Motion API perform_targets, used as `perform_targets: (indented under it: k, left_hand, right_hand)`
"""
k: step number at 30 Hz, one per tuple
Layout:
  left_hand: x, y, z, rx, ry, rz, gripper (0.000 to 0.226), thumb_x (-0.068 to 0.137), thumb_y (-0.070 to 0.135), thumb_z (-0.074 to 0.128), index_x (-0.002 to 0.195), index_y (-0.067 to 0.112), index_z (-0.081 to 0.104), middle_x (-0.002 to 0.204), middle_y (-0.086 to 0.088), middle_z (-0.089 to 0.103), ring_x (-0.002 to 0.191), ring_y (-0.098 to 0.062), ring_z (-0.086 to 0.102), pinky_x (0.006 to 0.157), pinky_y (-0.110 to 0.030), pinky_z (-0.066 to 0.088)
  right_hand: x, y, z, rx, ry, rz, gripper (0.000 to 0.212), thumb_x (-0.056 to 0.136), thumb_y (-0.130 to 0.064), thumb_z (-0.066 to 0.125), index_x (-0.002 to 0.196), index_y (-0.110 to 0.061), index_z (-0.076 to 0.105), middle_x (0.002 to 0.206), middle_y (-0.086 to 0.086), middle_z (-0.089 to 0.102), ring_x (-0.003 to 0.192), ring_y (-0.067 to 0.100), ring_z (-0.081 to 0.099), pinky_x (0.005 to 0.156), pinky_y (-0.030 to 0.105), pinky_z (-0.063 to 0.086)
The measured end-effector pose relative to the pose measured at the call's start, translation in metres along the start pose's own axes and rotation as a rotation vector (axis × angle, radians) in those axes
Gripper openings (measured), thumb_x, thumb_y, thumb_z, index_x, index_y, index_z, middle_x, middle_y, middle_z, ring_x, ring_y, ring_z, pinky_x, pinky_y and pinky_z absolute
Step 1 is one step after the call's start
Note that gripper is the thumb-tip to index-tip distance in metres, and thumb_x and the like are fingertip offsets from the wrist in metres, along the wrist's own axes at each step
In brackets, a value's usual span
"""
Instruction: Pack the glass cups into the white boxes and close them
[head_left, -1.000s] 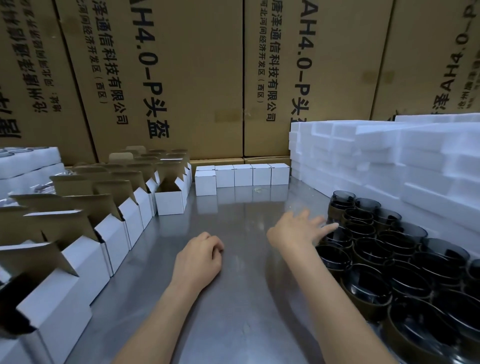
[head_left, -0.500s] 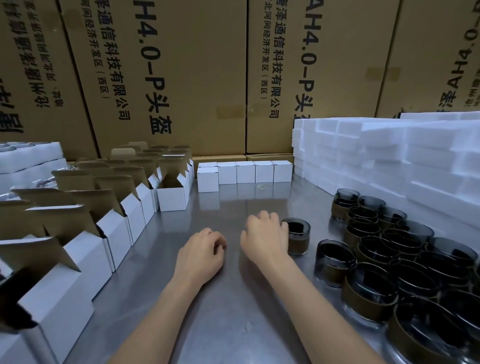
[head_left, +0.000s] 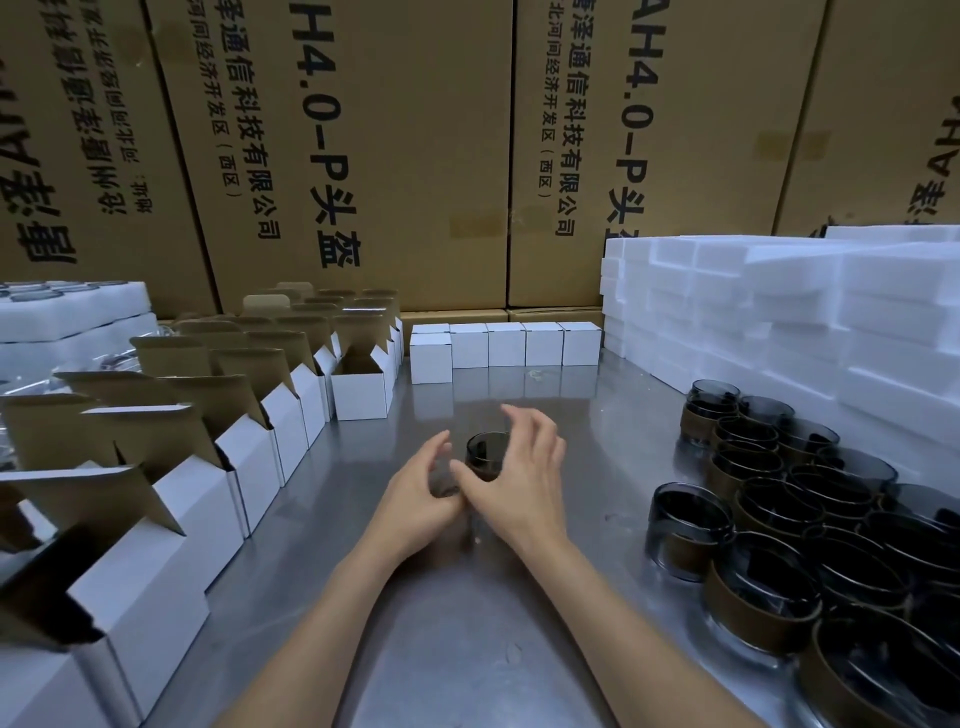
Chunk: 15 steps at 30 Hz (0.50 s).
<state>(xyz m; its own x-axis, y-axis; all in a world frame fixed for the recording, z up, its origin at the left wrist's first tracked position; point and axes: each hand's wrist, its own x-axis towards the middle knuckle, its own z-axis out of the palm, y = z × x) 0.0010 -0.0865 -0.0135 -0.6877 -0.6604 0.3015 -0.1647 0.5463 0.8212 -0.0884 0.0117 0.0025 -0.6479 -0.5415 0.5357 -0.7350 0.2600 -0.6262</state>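
A dark glass cup (head_left: 485, 457) with a brown band stands on the steel table (head_left: 467, 649) between my two hands. My right hand (head_left: 519, 483) curves round it, thumb at its front left and spread fingers arched behind its rim. My left hand (head_left: 415, 493) sits just left of the cup with straight fingers near its side, the thumb meeting my right thumb. Many more glass cups (head_left: 810, 530) crowd the right side. Open white boxes (head_left: 249, 457) with raised brown flaps line the left. Closed white boxes (head_left: 506, 344) stand in a row at the back.
Stacks of white foam trays (head_left: 779, 322) rise at the right and another foam stack (head_left: 67, 322) at far left. Big brown cartons (head_left: 415, 156) wall off the back.
My right hand drew one cup from the group on the right to the table's middle. My left hand opened from a loose fist and came up beside the cup.
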Motion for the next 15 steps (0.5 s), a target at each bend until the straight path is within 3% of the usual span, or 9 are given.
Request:
perform_targets:
  k: [2,5,6,8,10,12,15]
  left_hand:
    - [0.001,-0.003,0.001,-0.008,-0.041,0.004,0.071,0.083,0.012,0.069,0.145,0.020,0.035,0.131,0.010,0.051,0.117,-0.002,0.049,0.081,0.001,0.037]
    - [0.002,-0.003,0.001,-0.019,-0.069,0.033,0.071,0.079,0.012,0.072,0.142,0.024,0.040,0.122,0.015,0.058,0.103,0.010,0.055,0.085,-0.007,0.042]
    - [0.002,-0.002,0.001,-0.022,-0.062,0.053,0.069,0.077,0.012,0.073,0.138,0.028,0.044,0.117,0.018,0.060,0.099,0.013,0.056,0.084,-0.007,0.043]
    - [0.002,-0.002,0.001,-0.021,-0.042,0.086,0.064,0.075,0.016,0.076,0.129,0.035,0.049,0.112,0.018,0.060,0.102,0.004,0.059,0.084,-0.009,0.045]
    - [0.002,-0.003,0.001,0.005,-0.037,0.117,0.066,0.072,0.022,0.081,0.129,0.035,0.050,0.113,0.008,0.055,0.104,-0.008,0.058,0.091,-0.024,0.049]
    - [0.002,-0.003,0.001,0.034,-0.033,0.155,0.072,0.071,0.027,0.082,0.133,0.036,0.048,0.115,0.007,0.051,0.104,-0.007,0.056,0.094,-0.034,0.049]
    - [0.000,-0.001,0.000,0.090,-0.020,0.212,0.075,0.072,0.030,0.078,0.135,0.043,0.040,0.121,0.015,0.046,0.106,-0.001,0.053,0.093,-0.038,0.049]
  right_hand:
    - [0.003,0.010,0.001,0.058,-0.124,0.170,0.087,0.074,-0.046,0.072,0.143,-0.020,0.025,0.143,0.001,0.028,0.131,0.023,0.026,0.104,0.031,0.030]
    - [0.008,0.019,0.005,0.150,-0.173,0.252,0.072,0.072,-0.042,0.075,0.132,-0.022,0.041,0.131,-0.003,0.051,0.125,0.022,0.042,0.095,0.031,0.039]
    - [0.009,0.020,0.005,0.167,-0.169,0.245,0.066,0.070,-0.041,0.076,0.127,-0.023,0.046,0.126,-0.004,0.056,0.121,0.020,0.046,0.093,0.030,0.042]
    - [0.009,0.020,0.005,0.244,-0.174,0.212,0.059,0.067,-0.035,0.080,0.118,-0.027,0.052,0.118,-0.008,0.060,0.116,0.017,0.051,0.093,0.030,0.044]
    - [0.007,0.020,0.003,0.356,-0.182,0.147,0.058,0.065,-0.022,0.083,0.110,-0.036,0.050,0.112,-0.012,0.060,0.113,0.014,0.054,0.094,0.028,0.044]
    - [0.006,0.020,-0.001,0.415,-0.173,0.056,0.064,0.063,-0.009,0.082,0.109,-0.037,0.048,0.113,-0.012,0.058,0.115,0.015,0.052,0.098,0.029,0.041]
    - [0.006,0.018,-0.003,0.452,-0.151,-0.032,0.068,0.061,0.001,0.079,0.112,-0.032,0.049,0.116,-0.010,0.054,0.117,0.015,0.048,0.102,0.037,0.039]
